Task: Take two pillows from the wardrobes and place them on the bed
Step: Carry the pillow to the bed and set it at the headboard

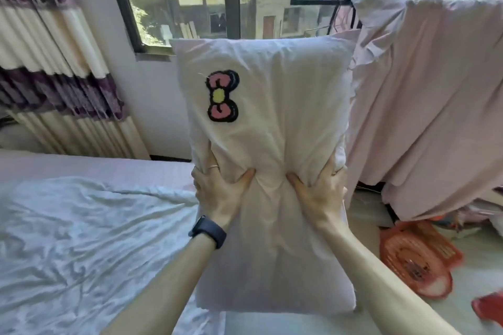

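Observation:
A white pillow [272, 106] with a pink and black bow patch stands upright in front of me, held off the bed. My left hand [217, 190], with a ring and a dark wristband, grips its left side near the middle. My right hand [318, 193] grips the right side at the same height, thumbs pressed into the fabric. A second pillow seems to lie behind the first, its edge showing on the right, but I cannot tell for sure. The bed [81, 239] with a crumpled white sheet lies to the left and below.
A window [206, 0] is straight ahead, with a purple and cream curtain [54, 62] at the left. Pink cloth hangs over a dark rack [424, 90] at the right. An orange plastic basket [416, 253] lies on the floor at the right.

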